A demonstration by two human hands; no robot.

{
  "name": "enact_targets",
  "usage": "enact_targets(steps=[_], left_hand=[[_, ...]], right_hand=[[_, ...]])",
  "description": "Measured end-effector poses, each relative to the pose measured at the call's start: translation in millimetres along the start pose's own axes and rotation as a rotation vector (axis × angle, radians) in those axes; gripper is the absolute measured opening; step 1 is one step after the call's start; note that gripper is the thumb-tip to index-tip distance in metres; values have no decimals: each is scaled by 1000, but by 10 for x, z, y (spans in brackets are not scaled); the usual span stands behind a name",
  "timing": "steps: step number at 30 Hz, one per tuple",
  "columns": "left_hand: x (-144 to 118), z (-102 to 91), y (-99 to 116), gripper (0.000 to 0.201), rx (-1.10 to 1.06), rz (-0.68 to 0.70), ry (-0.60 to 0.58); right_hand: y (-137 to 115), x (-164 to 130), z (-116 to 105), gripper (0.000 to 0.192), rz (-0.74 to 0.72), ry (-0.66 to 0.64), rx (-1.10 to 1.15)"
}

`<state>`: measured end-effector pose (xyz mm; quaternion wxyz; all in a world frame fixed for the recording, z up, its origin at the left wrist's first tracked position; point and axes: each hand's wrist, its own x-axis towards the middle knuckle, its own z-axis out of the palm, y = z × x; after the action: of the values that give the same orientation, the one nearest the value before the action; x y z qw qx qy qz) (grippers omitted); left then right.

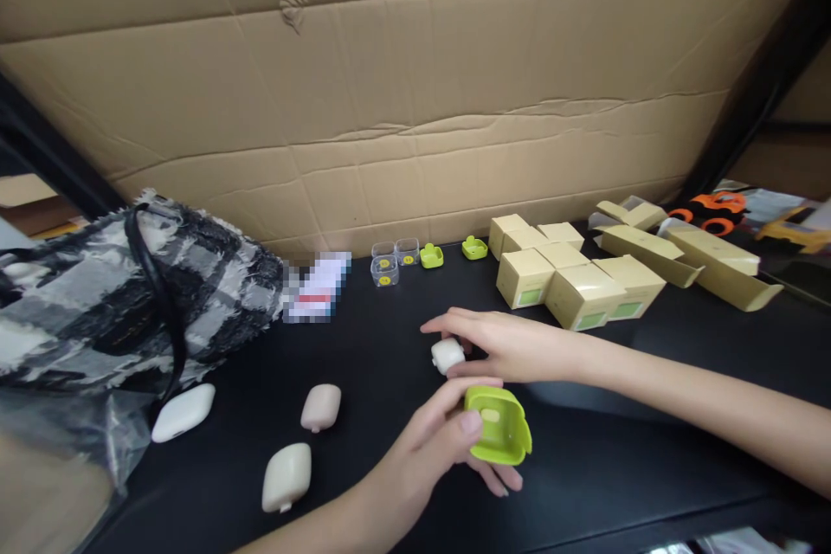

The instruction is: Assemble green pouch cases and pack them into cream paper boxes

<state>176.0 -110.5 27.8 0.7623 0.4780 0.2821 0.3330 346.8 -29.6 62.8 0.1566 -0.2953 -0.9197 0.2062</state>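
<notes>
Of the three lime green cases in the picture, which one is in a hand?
The large green case at the front, gripped by the left hand. The two small green cases sit untouched at the back, beside the clear boxes.

Black surface, three pale cases front left, tweed bag, clear tubs, green cases, stacked cardboard boxes behind.

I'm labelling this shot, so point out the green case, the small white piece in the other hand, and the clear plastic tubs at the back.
green case [503,428], head view, on its open hollow side.
small white piece [447,355], head view, on its top face.
clear plastic tubs [384,270], head view, on the front tub's wall.
</notes>
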Motion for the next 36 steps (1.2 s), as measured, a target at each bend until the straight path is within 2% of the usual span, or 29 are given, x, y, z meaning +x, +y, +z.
enact_targets(steps=[3, 7, 9, 12, 16, 19, 23, 31, 36], left_hand=[[16, 34, 58, 51, -191, -40, 18], [63, 17, 59, 39, -405, -139, 67], [82, -8, 44, 30, -466, -179, 70], [98, -29, 42, 27, -524, -186, 40], [105, -25, 75, 39, -534, -198, 49], [104, -21, 94, 42, -538, -234, 75], [101, -27, 99, 37, -548, -247, 60], [74, -17, 76, 26, -568, -176, -23], [79, -27, 43, 24, -554, -160, -40]], right_hand=[[10, -72, -52, 29, 7, 62, -42], [-82, -253, -118, 28, -27, 339, 35], [-168, -343, -102, 30, -69, 416, 90], [-293, -425, -24, 36, -104, 355, 85], [-359, -442, 64, 29, -200, 280, 5], [-351, -445, 87, 27, -204, 284, -17], [-343, -463, 101, 25, -196, 298, -87], [-375, -484, 143, 37, -279, 355, -79], [-368, -486, 180, 38, -236, 331, -108]])
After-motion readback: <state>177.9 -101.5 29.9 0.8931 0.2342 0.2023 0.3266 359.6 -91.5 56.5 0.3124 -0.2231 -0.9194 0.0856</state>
